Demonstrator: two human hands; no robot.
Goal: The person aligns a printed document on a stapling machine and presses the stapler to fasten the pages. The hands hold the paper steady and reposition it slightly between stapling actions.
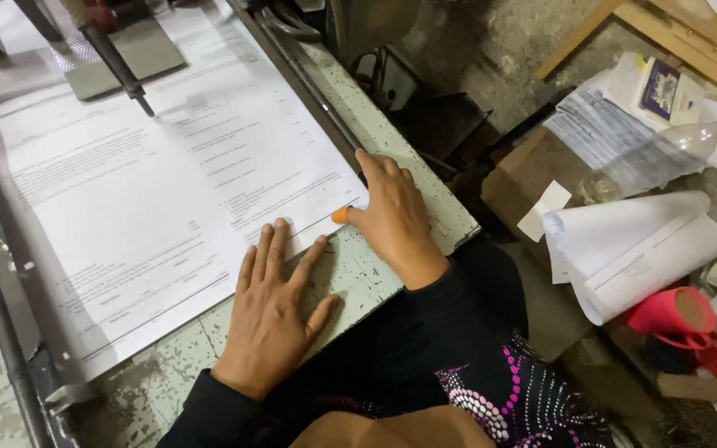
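Two hands lie open and flat, holding nothing: the left hand (274, 311) presses the near edge of a stack of printed sheets (151, 199) on the worn bench (358, 274), while the right hand (392, 217), thumb in an orange cot, squares the stack's corner, seemingly aligning it.

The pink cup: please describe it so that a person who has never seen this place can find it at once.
Start at the worn green table where both hands rest on a stack of printed sheets, then look right, to the cluttered floor. Below a large curled white sheet lies the pink cup, tipped on its side. It is the only bright pink thing among pale papers and a clear bottle.
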